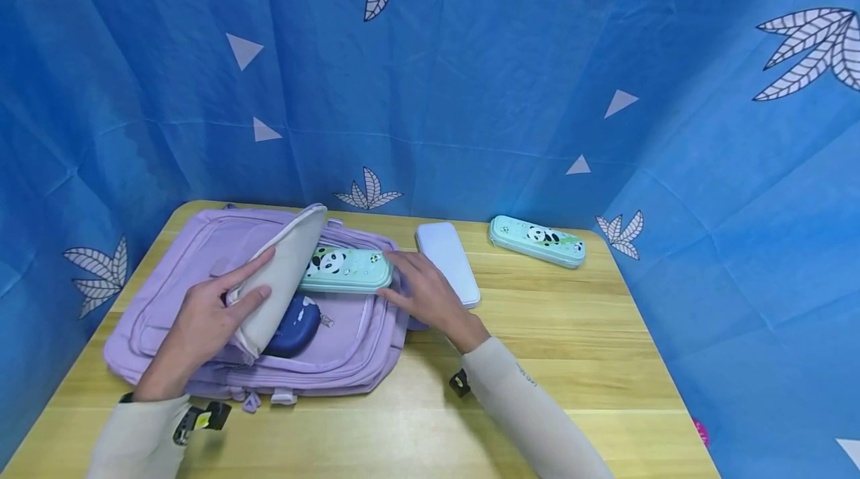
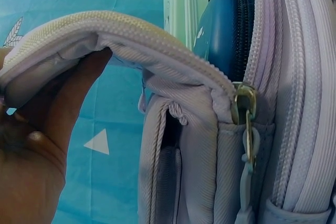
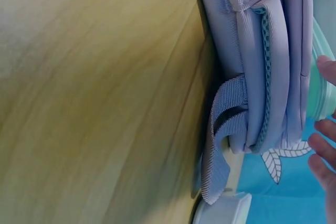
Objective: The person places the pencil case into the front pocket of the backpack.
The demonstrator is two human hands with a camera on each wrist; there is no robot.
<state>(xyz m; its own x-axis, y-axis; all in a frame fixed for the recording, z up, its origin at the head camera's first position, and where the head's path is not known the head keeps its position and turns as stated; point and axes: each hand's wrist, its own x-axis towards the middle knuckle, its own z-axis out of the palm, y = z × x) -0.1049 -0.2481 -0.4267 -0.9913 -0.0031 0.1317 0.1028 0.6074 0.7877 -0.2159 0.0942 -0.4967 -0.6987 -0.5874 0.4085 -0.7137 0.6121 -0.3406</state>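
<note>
A lilac backpack (image 1: 178, 277) lies flat on the table, its front pocket partly unzipped. My left hand (image 1: 208, 311) grips the raised pocket flap (image 1: 285, 281), whose pale lining faces up in the head view. Under the flap, a dark blue zipped case (image 1: 295, 330) sits partly hidden in the pocket. Beside it is a mint pencil case (image 1: 356, 270) with panda prints, its left end covered by the flap. My right hand (image 1: 430, 289) holds that case's right end between thumb and fingers. The right wrist view shows only the fingertips (image 3: 323, 142) of this hand, at the case's end.
A white rectangular case (image 1: 449, 263) lies just right of the backpack. Farther right, a second mint panda pencil case (image 1: 537, 240) rests near the table's back edge. A blue patterned cloth (image 1: 430, 91) hangs behind the wooden table (image 1: 551, 345) and along its sides.
</note>
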